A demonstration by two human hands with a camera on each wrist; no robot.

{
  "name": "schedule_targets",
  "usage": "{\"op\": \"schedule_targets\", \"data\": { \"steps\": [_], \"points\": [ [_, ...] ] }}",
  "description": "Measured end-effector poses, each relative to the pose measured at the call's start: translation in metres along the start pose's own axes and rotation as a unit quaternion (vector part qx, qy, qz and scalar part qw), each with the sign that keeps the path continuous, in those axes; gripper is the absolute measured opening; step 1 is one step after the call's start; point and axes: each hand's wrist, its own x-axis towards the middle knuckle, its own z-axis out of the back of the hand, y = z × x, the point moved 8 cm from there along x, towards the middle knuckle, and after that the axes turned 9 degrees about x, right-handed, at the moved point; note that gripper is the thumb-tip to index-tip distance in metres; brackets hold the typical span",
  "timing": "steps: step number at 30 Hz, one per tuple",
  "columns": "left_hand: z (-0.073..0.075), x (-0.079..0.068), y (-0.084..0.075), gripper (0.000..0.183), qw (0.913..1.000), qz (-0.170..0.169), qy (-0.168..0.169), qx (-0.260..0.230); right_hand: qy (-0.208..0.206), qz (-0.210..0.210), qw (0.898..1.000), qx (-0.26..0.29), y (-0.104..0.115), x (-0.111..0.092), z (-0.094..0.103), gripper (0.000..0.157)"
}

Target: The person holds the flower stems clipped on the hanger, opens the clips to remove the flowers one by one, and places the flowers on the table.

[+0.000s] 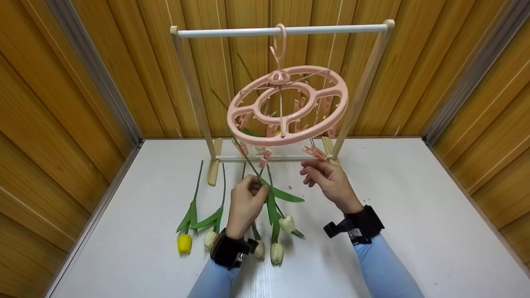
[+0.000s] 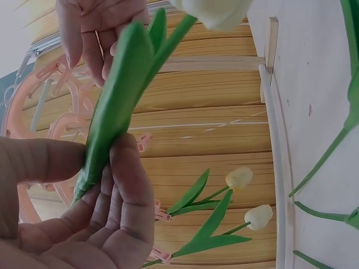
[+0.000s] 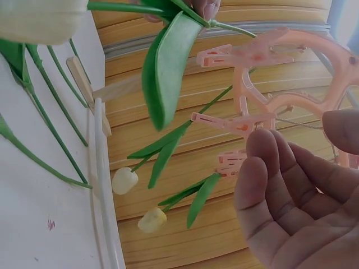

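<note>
My left hand [image 1: 248, 203] pinches the green stem of a white tulip [image 1: 287, 224] between thumb and fingers. Its bloom points down toward me, and the bare stem end reaches up to the ring's near left side. A broad leaf [image 2: 115, 106] crosses the left wrist view just above the thumb. My right hand [image 1: 331, 184] is raised below the pink clip hanger [image 1: 285, 140], fingers loosely bent, thumb apart, nothing between them. Right above its fingertips hangs a pink clip [image 1: 314, 152]. Two tulips, one white [image 3: 124, 181] and one pale yellowish [image 3: 152, 220], hang bloom-down from clips farther back.
The hanger hooks over a white bar [image 1: 232, 31] on a wooden stand [image 1: 370, 78]. On the white table [image 1: 136, 223] lie a yellow tulip [image 1: 184, 244] and several white ones [image 1: 277, 253], left of and beneath my left hand. Wood-patterned walls [image 1: 62, 124] enclose the table.
</note>
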Motion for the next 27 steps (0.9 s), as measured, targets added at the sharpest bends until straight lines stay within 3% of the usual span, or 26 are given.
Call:
{"op": "schedule_targets", "data": {
  "steps": [11,27],
  "points": [
    [0.002,0.003,0.008,0.009,0.9995,0.022,-0.021,0.004,-0.005,0.009,0.999,-0.030,0.001,-0.016,0.010,0.026],
    [-0.014,0.002,0.016,0.010,0.9979,0.048,0.020,-0.040,-0.024,0.008,0.999,-0.023,-0.011,-0.035,0.023,0.024]
  ]
}}
